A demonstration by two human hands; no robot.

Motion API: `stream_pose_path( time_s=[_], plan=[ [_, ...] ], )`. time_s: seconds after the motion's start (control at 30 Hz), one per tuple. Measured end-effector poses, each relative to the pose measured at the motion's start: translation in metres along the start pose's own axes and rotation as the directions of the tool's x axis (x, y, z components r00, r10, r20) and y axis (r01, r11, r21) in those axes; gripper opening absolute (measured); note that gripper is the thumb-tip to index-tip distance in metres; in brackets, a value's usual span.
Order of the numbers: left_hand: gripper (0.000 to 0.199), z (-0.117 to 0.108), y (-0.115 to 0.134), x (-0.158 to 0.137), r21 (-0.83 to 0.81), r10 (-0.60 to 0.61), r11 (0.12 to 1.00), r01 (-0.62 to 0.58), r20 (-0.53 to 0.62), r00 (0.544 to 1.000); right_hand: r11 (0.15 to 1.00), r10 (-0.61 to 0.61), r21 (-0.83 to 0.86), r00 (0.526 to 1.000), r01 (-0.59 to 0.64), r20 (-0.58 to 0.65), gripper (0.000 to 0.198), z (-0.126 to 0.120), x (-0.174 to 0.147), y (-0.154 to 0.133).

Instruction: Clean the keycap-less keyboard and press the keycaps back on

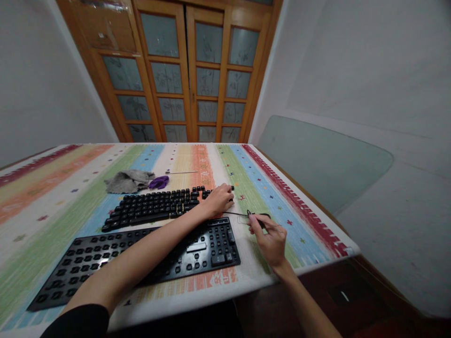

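Observation:
My left hand (pixel 219 199) reaches across to the right end of the rows of loose black keycaps (pixel 151 206). Its fingers are bent down and closed at a keycap (pixel 231 200) there; part of the grip is hidden. My right hand (pixel 269 237) is closed around a black-handled tool (pixel 265 217) with a thin dark shaft pointing left towards the keycaps. What kind of tool it is does not show clearly. Under my left forearm lies a black keyboard base (pixel 197 263), most of its key positions without caps. A few caps remain at its right end.
Beyond the keycaps lie a crumpled grey cloth (pixel 128 180), a purple bundle (pixel 159 182) and a thin metal rod (pixel 183 172). A striped cloth (pixel 45 216) covers the table. A glass panel (pixel 324 159) leans on the right wall, and wooden doors (pixel 190 70) stand behind.

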State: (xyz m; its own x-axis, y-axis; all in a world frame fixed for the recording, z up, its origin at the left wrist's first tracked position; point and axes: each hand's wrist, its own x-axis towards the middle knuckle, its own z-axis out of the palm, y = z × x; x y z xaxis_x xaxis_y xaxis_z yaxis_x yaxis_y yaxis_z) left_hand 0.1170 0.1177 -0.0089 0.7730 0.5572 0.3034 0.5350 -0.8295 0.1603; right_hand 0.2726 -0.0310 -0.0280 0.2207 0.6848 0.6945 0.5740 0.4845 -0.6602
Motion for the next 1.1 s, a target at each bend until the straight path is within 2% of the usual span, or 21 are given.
stream_pose_path(
  time_s=[0.47,0.7,0.8,0.9,1.0,1.1],
  plan=[
    [0.016,0.004,-0.001,0.002,0.086,-0.01,0.996,0.009,0.01,1.0,1.0,-0.002,0.026,1.0,0.002,0.003,0.018,0.001,-0.003,0.003],
    [0.014,-0.006,0.001,-0.006,0.072,-0.005,0.997,0.007,-0.036,0.999,0.995,0.065,0.079,0.998,-0.066,0.022,0.018,-0.003,-0.003,-0.002],
    [0.013,-0.014,0.004,-0.019,0.034,-0.004,0.999,0.007,-0.07,0.998,0.982,0.089,0.159,0.993,-0.1,0.078,0.021,-0.006,-0.005,-0.008],
    [0.013,-0.023,0.012,-0.042,-0.087,0.03,0.995,-0.04,-0.109,0.994,0.958,0.099,0.246,0.976,-0.146,0.194,0.026,-0.008,-0.01,-0.014],
    [0.016,-0.034,0.025,-0.072,-0.19,0.058,0.979,-0.071,-0.077,0.995,0.942,0.088,0.284,0.95,-0.177,0.3,0.027,-0.009,-0.017,-0.016],
    [0.014,-0.044,0.039,-0.103,-0.256,0.078,0.963,-0.086,-0.042,0.996,0.961,0.044,0.244,0.939,-0.134,0.341,0.028,-0.006,-0.022,-0.017]
  ],
)
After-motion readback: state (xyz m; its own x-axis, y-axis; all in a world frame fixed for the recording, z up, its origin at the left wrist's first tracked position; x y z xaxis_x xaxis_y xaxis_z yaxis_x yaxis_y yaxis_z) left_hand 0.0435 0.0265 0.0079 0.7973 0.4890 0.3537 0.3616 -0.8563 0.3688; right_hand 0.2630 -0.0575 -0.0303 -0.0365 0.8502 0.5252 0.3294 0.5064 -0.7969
